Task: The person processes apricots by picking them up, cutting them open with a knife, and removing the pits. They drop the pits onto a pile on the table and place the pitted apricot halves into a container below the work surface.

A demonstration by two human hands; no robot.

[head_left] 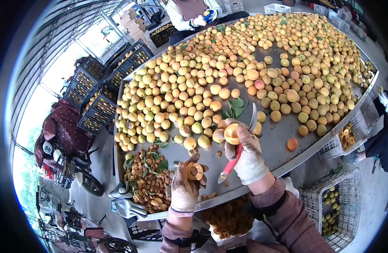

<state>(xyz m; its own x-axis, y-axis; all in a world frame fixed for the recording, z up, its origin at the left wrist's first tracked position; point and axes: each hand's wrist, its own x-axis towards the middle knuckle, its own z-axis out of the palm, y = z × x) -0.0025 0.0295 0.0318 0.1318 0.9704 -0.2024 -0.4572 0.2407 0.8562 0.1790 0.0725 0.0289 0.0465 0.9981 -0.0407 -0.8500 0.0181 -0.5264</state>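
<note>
My left hand, in a stained white glove, holds an apricot half cut side up, with the brown pit showing in it. My right hand, gloved too, grips a red-handled knife; its curved blade points up past the thumb and a metal end sticks out below. Between the fingers and thumb of that same hand is another apricot half, its orange cut face toward me. Both hands are above the near edge of a metal table, apart from each other. Whole apricots cover much of the table.
Brown pits and leaves are heaped at the near left corner, beside grey gloves. Below the edge sits a container of apricot halves. A crate stands at right. Across the table a person works; stacked crates are left.
</note>
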